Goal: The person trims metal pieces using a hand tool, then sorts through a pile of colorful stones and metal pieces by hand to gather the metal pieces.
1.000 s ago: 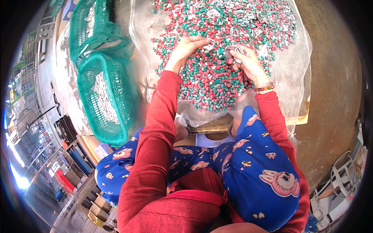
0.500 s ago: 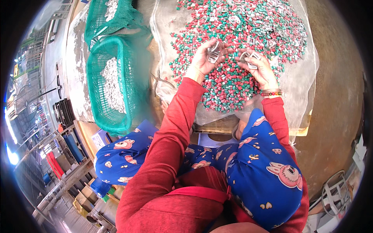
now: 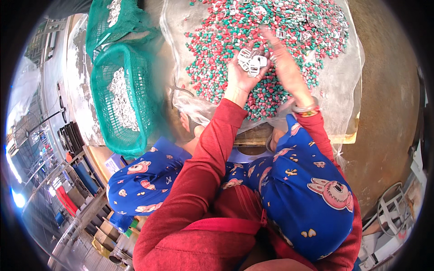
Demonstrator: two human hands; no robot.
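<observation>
In my left hand (image 3: 242, 81), palm up and fingers curled, lie several silver metal buckles (image 3: 253, 67), flat frames with slots. My right hand (image 3: 284, 65) is just to its right, over the pile, smeared by motion. Its fingers point away from me, and whether they hold anything cannot be made out. Beneath both hands spreads a heap of small red, green and pale pebble-like pieces (image 3: 264, 100). More silver buckles (image 3: 299, 16) are scattered among them at the far side.
On the left stands a green mesh basket (image 3: 100, 95) with white-silver pieces (image 3: 121, 101) inside. Behind it is a second green basket (image 3: 92, 27). A clear plastic sheet (image 3: 334, 97) lies under the heap. A dark curved handle (image 3: 183, 91) shows beside the sheet's left edge.
My right hand has swung away from the buckle it held and further over the pile. More buckles now lie in my left palm. The whole view has shifted slightly.
</observation>
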